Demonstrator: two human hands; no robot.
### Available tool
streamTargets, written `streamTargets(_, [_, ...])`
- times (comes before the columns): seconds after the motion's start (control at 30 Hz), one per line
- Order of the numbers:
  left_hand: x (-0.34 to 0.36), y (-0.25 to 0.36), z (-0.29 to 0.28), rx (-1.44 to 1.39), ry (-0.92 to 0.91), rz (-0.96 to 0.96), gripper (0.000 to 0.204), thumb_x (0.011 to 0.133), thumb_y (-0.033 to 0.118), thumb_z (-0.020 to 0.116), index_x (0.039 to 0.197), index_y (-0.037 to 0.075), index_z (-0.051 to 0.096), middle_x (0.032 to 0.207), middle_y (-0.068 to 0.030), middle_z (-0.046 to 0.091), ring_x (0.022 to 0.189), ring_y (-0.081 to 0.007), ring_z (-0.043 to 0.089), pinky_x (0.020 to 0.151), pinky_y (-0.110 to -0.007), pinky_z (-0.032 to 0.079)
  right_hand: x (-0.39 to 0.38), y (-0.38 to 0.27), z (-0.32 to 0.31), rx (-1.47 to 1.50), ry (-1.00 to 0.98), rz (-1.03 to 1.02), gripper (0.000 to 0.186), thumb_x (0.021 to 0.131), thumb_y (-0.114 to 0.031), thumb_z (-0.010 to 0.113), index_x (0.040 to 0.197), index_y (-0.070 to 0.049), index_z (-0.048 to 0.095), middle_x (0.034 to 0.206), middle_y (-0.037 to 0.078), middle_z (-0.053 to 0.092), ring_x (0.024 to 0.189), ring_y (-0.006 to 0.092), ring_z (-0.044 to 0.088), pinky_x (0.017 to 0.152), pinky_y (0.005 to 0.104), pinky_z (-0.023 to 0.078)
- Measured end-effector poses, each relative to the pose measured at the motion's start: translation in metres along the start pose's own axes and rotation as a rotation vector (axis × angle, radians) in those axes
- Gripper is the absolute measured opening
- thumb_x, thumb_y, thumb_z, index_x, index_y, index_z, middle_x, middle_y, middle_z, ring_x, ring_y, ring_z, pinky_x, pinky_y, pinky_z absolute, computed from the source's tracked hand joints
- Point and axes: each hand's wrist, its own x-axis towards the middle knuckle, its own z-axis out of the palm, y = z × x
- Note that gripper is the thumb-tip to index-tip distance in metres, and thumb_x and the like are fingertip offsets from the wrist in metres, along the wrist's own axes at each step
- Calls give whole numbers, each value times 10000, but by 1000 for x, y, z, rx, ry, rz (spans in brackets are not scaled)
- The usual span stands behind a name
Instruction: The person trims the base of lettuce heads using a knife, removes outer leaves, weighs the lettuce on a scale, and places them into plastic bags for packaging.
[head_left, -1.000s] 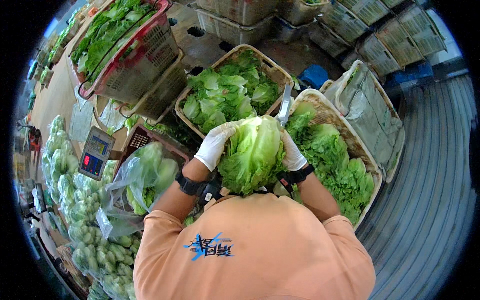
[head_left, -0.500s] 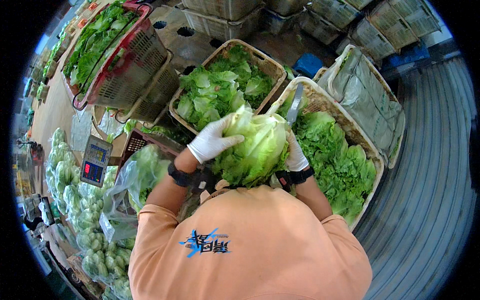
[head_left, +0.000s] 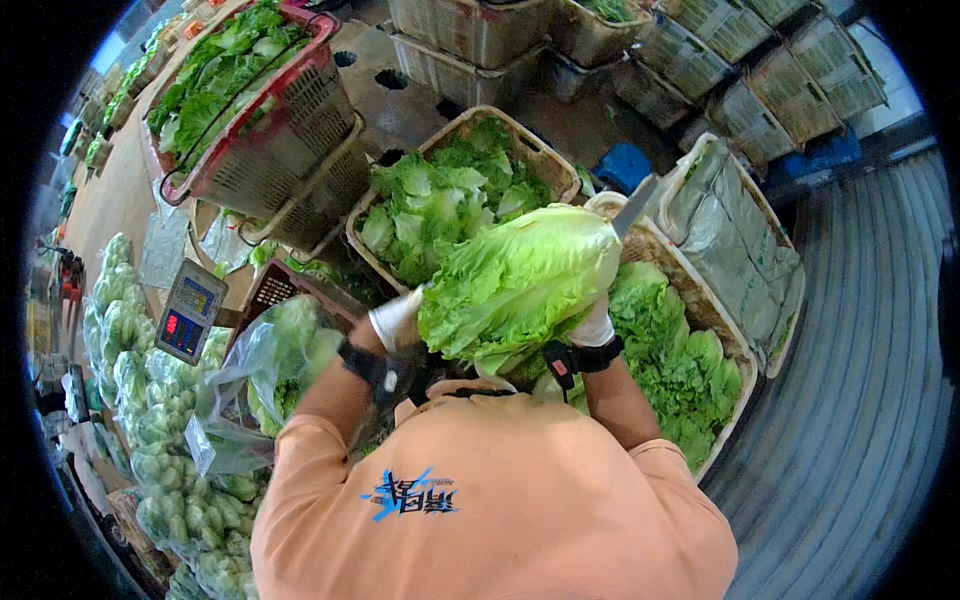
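A large green head of lettuce (head_left: 520,280) is held up in front of my chest, its pale base to the right and its leafy end to the left. My white-gloved left hand (head_left: 396,320) is at the leafy end, slightly blurred, its fingers mostly hidden by the leaves. Under the base is my white-gloved right hand (head_left: 597,326), its fingers largely covered by the lettuce. A knife (head_left: 634,206) rises beyond the base from the right hand's side; its blade shows and its handle is hidden.
Lettuce fills a crate (head_left: 575,182) ahead and another crate (head_left: 748,368) to my right. A covered crate (head_left: 735,250) stands beyond. At left are a red-rimmed basket (head_left: 325,30) of greens, a digital scale display (head_left: 188,312), a plastic bag (head_left: 235,390) and heaped bagged vegetables (head_left: 165,410).
The lettuce has turned from upright to lying across, its base now to the right. My left hand has shifted down and left to its leafy end. The knife blade has tilted rightward.
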Motion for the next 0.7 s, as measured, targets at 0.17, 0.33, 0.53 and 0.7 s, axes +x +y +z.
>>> streamTargets(0.17, [6, -67, -28, -385, 11, 358, 599, 843, 347, 643, 1342, 95, 426, 1323, -110, 496, 1198, -239, 492, 1012, -450, 397, 14, -20, 29, -295, 109, 121, 510, 809, -261, 703, 1231, -101, 465, 1136, 23, 580, 1018, 166, 579, 848, 330, 513])
streamTargets(0.33, [-12, -49, -6, -274, 158, 583, 417, 882, 191, 596, 1256, 38, 490, 1241, -102, 556, 1126, -224, 550, 978, -377, 446, 3, -51, 48, -712, 19, 54, 396, 746, -241, 773, 983, -98, 490, 1024, 27, 584, 861, 89, 561, 701, 233, 487])
streamTargets(0.53, [-14, -56, -3, -258, 266, 613, 623, 796, 169, 674, 1340, 71, 387, 1286, -89, 509, 1146, -248, 534, 955, -410, 465, 10, -31, 82, -1701, -173, -414, 364, 730, -41, 756, 1026, -23, 544, 990, 45, 609, 852, 164, 564, 798, 318, 473])
streamTargets(0.7, [-27, -58, -1, -330, 333, 635, 621, 826, 153, 660, 1360, 96, 348, 1310, -78, 478, 1182, -250, 499, 985, -427, 434, 30, 4, 85, -996, -33, -346, 326, 795, -24, 699, 1081, -28, 542, 857, -17, 563, 763, 109, 539, 700, 242, 454])
